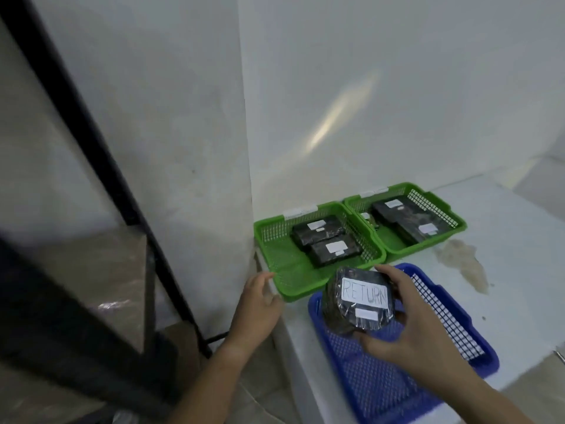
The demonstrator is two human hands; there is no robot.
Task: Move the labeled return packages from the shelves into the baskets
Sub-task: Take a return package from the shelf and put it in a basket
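My right hand (406, 328) grips a black plastic-wrapped package (357, 304) with a white label reading RETURN, held just over the near-left part of a blue basket (458, 328). The blue basket looks empty beneath it. My left hand (256, 304) hovers with fingers apart, holding nothing, beside the near-left corner of a green basket (284, 264) that holds two black labelled packages (324, 240). A second green basket (440, 206) to its right holds more black packages (409, 218).
The three baskets sit on a white table (504, 240) against a white wall. A brownish stain (464, 261) marks the table right of the blue basket. A dark metal shelf frame (101, 166) slants across the left, over a tiled floor (91, 270).
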